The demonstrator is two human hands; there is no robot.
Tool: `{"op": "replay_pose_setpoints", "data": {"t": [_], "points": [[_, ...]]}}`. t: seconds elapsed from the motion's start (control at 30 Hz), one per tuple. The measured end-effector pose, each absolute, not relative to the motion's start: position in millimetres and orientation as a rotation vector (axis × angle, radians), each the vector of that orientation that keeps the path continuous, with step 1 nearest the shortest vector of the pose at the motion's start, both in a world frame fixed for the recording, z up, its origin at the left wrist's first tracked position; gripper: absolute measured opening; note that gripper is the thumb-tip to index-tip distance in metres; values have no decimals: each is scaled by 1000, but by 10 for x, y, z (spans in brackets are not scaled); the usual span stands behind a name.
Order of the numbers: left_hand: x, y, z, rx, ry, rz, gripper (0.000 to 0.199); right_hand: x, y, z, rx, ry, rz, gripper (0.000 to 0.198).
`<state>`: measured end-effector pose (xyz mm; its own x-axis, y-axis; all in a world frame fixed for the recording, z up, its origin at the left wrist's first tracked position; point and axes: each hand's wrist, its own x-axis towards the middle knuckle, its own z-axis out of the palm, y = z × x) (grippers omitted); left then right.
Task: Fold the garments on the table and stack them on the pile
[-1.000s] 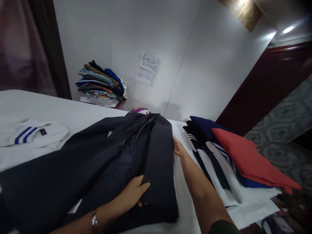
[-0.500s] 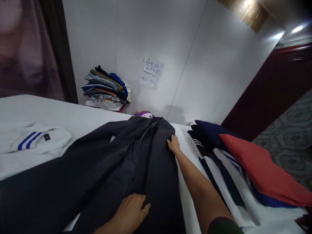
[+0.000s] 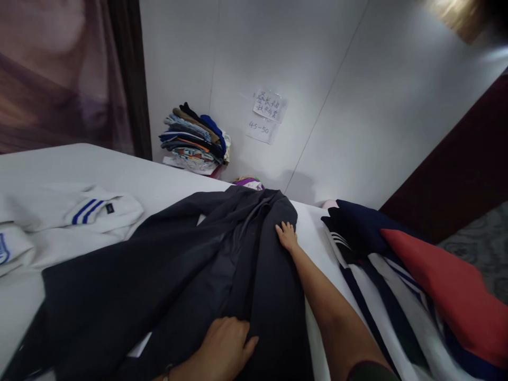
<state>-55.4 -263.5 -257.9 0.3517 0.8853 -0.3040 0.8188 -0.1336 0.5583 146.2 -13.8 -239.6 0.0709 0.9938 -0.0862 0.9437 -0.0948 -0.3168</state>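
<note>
A dark grey jacket (image 3: 174, 264) is spread over the white table, its front folds running toward me and one sleeve stretching left. Low in the view, my left hand (image 3: 226, 346) has its fingers curled down on the jacket's front edge, closed on the fabric, with the thumb to the right. My right hand (image 3: 286, 236) rests near the jacket's far right shoulder, its fingers spread on the cloth. White garments with blue stripes (image 3: 87, 211) lie to the left of the jacket.
The white table (image 3: 79, 164) reaches to a pale wall carrying handwritten paper notes (image 3: 268, 106). At the back stands a stack of folded clothes (image 3: 194, 137). Clothes are layered along the right side, with a red garment (image 3: 448, 286) on top. A curtain (image 3: 79, 79) hangs at left.
The view has shifted, so the table and clothes sit further right. My right hand has slid slightly inward onto the jacket, its fingers more spread. My left hand stays on the front edge.
</note>
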Motion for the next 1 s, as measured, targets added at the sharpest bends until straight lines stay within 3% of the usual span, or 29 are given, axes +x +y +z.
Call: {"op": "replay_pose_setpoints", "data": {"t": [0.23, 0.53, 0.77, 0.87, 1.0], "points": [[-564, -2644, -2481, 2038, 1431, 250, 38, 1236, -532, -2568, -2049, -2190, 319, 65], [-729, -2593, -2262, 2002, 1468, 255, 40, 1288, -1190, -2400, -1942, -2206, 575, 58], [-1630, -2024, -1641, 2036, 1962, 539, 32, 1348, -1879, -2585, -1793, -2274, 451, 63], [-2108, -1809, -1630, 2106, 2183, 602, 32, 1327, -1946, -2625, -1782, -2302, 355, 63], [-2509, -1693, -1805, 2113, 2292, 387, 46, 1285, -1974, -2642, -1752, -2342, 228, 63]]}}
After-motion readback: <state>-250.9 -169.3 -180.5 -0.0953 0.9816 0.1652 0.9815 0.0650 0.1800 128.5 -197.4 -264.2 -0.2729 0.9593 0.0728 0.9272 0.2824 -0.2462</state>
